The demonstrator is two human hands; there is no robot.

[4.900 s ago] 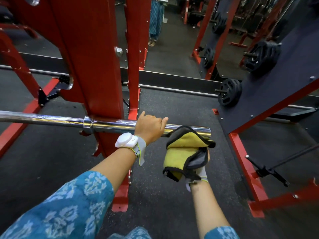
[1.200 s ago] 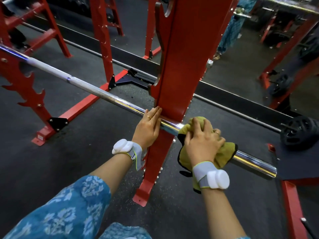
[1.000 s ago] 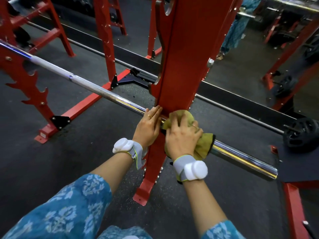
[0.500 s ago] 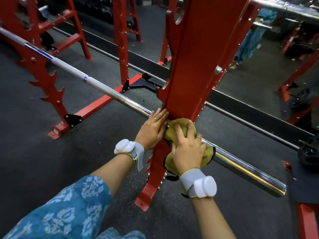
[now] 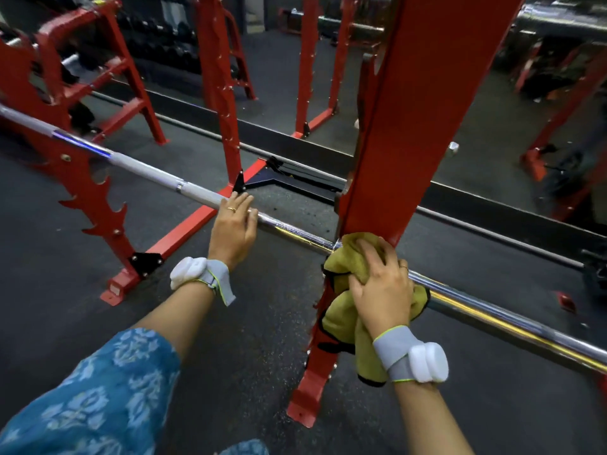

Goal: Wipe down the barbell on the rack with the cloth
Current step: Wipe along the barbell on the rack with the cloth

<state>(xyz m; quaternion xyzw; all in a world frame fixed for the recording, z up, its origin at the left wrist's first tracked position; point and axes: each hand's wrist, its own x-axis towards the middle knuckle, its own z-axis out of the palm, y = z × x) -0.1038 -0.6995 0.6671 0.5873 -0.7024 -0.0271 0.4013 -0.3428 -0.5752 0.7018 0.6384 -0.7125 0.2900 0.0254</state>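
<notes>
While the left hand (image 5: 233, 234) rests straight-fingered on the long chrome barbell (image 5: 295, 232), the right hand (image 5: 381, 290) clutches a yellow-green cloth (image 5: 341, 323) against it.

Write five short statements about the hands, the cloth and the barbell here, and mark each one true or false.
1. The right hand holds the cloth against the barbell. True.
2. The cloth is blue. False: it is yellow-green.
3. The left hand rests on the barbell, to the left of the red upright. True.
4. Weight plates are loaded on the bar beside the cloth. False: the sleeve to the right of the cloth is bare chrome as far as the frame shows.
5. Only one wrist wears a white device. False: both the left wrist device and the right wrist device are there.
</notes>
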